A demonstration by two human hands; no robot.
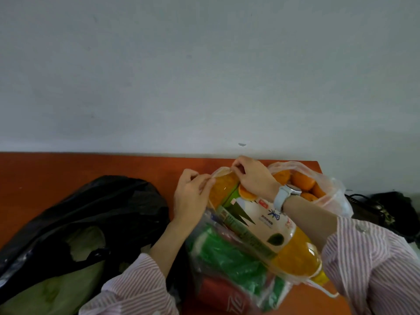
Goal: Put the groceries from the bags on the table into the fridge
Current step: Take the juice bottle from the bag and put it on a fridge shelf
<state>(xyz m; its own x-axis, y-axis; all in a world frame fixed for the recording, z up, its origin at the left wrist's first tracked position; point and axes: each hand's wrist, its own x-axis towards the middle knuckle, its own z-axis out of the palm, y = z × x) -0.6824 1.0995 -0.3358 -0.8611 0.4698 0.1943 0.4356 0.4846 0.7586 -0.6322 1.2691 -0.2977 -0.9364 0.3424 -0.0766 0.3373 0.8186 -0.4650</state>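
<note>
My left hand and my right hand were both at the far end of the clear plastic bag, each pinching the thin film between curled fingers and thumb at the bag's mouth. The film itself was so sheer there that I could hardly make out its edge.

Inside the bag lay the orange juice bottle, on its side on the orange table, its long axis running from the far left, under my hands, toward the near right. Its yellow cap end pointed near right, and its far end was hidden beneath my fingers. My right forearm crossed over part of its label, so the print was only partly legible.

Beside it in the same bag sat a green bottle and a red can, the can cut off by the bottom edge of the view.

Behind my right wrist, with its watch, a second clear bag held oranges, partly covered by my hand. To the left lay a black bag with something pale green inside that I could not identify. Dark objects beyond the table's right end were too dim to tell.
</note>
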